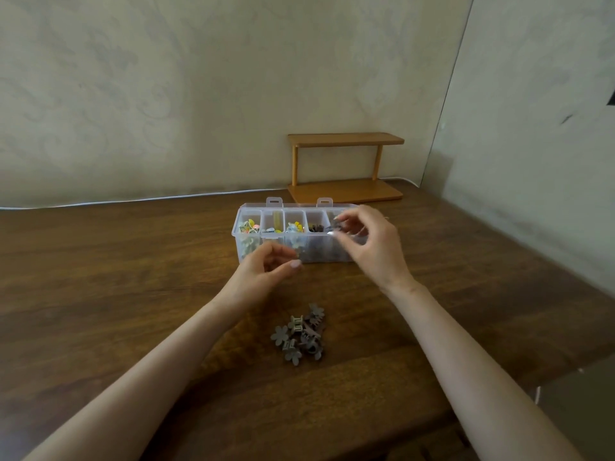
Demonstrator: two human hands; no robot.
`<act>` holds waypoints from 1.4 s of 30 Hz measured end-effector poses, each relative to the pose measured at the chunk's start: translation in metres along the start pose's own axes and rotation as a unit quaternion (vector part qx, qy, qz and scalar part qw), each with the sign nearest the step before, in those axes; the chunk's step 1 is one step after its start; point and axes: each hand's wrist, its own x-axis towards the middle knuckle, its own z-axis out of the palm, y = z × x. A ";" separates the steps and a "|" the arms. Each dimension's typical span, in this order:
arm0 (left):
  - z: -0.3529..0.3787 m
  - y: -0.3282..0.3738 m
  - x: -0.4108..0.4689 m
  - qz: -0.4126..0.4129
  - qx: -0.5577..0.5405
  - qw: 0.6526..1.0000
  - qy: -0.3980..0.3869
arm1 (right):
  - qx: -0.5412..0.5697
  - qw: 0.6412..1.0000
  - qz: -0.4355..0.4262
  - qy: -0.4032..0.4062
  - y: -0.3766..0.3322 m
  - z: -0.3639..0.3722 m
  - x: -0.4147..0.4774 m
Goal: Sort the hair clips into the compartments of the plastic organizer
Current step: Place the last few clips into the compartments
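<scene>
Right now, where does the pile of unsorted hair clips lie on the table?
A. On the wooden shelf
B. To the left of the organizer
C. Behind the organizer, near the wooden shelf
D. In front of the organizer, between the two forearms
D: the pile of flower-shaped hair clips lies on the wooden table, nearer the camera than the clear plastic organizer, between the forearms.

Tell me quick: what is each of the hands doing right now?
Left hand: fingers curled, apparently empty; cannot be told for sure.
Right hand: pinching a small dark hair clip over the clear plastic organizer.
</scene>
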 end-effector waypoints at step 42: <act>0.004 -0.001 -0.003 0.093 0.207 0.962 -0.153 | 0.037 0.998 0.048 0.020 0.006 -0.006 0.000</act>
